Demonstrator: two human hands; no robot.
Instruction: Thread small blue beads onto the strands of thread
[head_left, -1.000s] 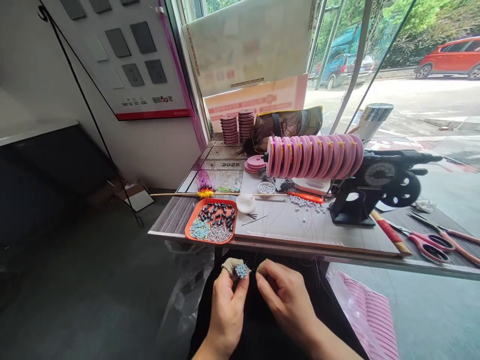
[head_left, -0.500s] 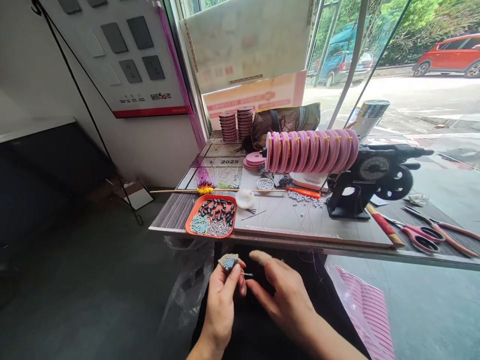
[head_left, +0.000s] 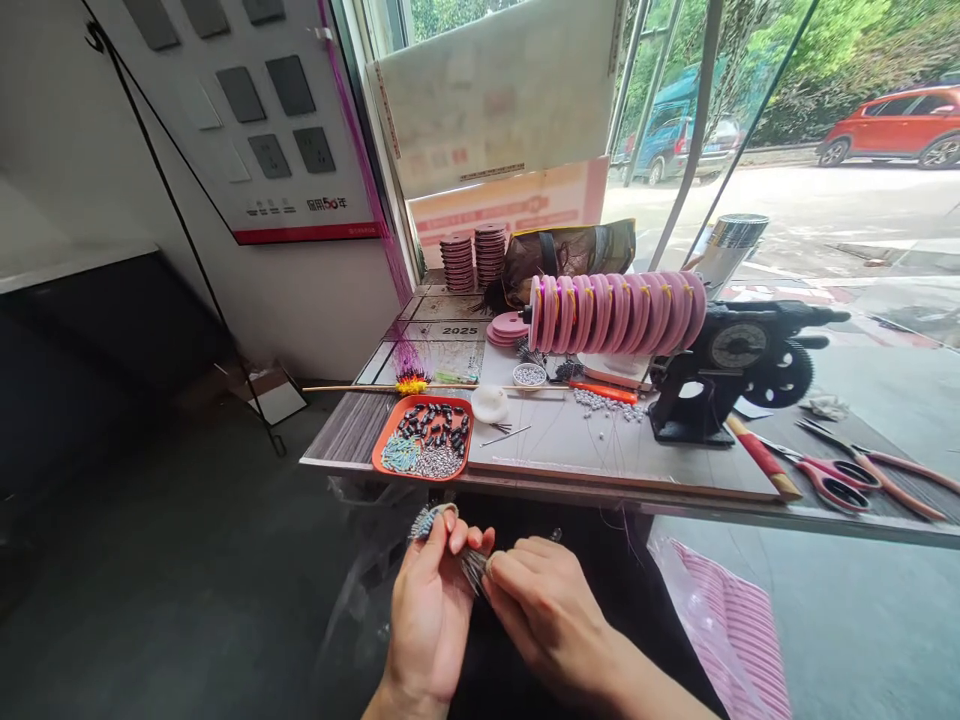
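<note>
Below the table edge, my left hand [head_left: 431,610] is closed on a small bundle with blue-grey bead-like tips [head_left: 424,522] and a pale band or backing. Thin dark wires [head_left: 474,570] run from this bundle toward my right hand [head_left: 551,600]. My right hand is curled, with thumb and forefinger pinching the ends of the wires. A small shiny bit shows just past its knuckles; its kind is unclear. Nearest on the table is an orange tray [head_left: 379,462] with black and metal fittings, light-blue pieces and small silver beads.
Pink foam spools [head_left: 615,315] sit on a black hand-cranked winder [head_left: 694,400]. Scissors [head_left: 836,480] and pliers [head_left: 885,465] lie at the right. A white round lid [head_left: 490,405], a thin rod [head_left: 349,388] and a bowl of beads [head_left: 529,375] are on the table.
My right hand has gone from open fingers to a closed pinch on the wires. The bundle in my left hand has shifted left and tilted, exposing the wires.
</note>
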